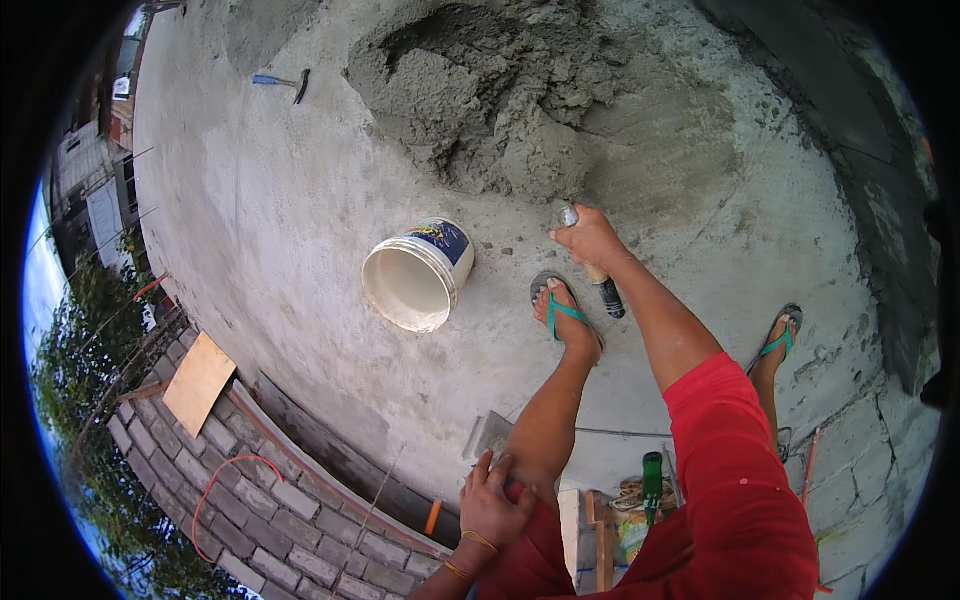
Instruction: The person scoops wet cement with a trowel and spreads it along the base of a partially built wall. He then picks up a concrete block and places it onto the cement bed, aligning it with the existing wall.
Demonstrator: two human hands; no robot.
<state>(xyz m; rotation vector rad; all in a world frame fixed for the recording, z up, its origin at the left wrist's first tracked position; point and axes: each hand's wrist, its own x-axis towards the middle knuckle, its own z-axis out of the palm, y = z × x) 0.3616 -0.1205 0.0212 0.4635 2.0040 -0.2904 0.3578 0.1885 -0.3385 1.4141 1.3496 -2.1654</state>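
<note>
One tool (598, 274): axis slants through right grip (592, 240), black end (611, 299) bodyward.

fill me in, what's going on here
A person bends over a concrete floor. Their right hand grips a tool handle at the near edge of a heap of wet grey mortar; the tool's working end can't be made out. Their left hand rests on the left leg. A white bucket and a blue-handled hammer are on the floor, untouched.
</note>
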